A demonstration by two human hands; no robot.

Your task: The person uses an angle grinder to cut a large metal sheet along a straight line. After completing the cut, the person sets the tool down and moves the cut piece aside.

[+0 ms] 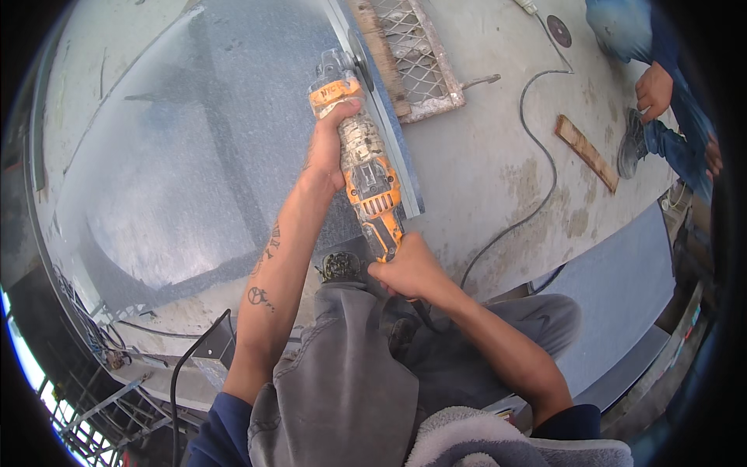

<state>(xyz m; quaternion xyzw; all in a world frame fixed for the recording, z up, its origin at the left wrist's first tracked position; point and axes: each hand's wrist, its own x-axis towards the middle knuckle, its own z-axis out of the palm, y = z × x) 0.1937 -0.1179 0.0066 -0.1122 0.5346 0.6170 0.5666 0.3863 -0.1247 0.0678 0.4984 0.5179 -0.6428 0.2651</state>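
Both of my hands hold a worn orange and grey angle grinder point(364, 146). My left hand point(333, 144) wraps round its body just behind the head. My right hand point(411, 268) is closed round the rear handle near the power cord. The grinder's thin disc point(359, 58) stands on edge at a narrow metal strip point(405, 173). That strip lies along the right side of a large grey metal sheet point(194, 117). Whether the disc touches the metal, or is spinning, I cannot tell.
Right of the strip lie a wooden board and a rusty mesh frame point(424, 58). A dark cable point(551, 175) curves past a short wood plank point(587, 153). A loose disc point(559, 31) lies farther off. Another person's hand point(654, 91) and boot point(632, 148) show at the right.
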